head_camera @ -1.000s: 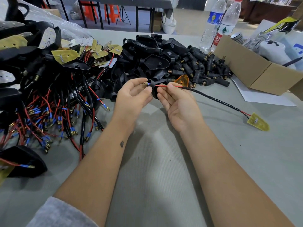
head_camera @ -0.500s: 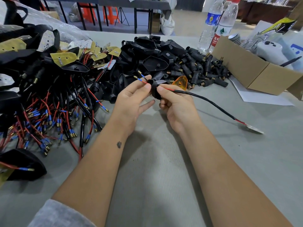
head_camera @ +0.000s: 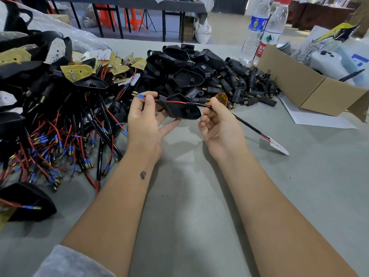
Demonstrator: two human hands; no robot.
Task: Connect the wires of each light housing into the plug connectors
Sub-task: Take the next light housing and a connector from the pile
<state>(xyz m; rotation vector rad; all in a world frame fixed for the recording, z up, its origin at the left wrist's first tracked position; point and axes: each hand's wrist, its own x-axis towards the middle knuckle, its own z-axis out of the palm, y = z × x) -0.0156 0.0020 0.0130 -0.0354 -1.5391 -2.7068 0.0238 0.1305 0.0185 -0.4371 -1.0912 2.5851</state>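
Chinese characters on red-labelled water bottle (head_camera: 262, 49), otherwise illegible

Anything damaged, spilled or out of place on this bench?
Nothing stands out. The left hand pinches the wire ends threaded through the black housing; the right hand holds the cable. Parts lie in sorted heaps.

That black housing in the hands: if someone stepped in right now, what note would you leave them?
Left hand pinches the wire ends and supports the black housing. Right hand pinches the black cable at the housing's other side; its small board lies on the table. Wires run through the housing. Left: plug them into a connector from the plug pile.
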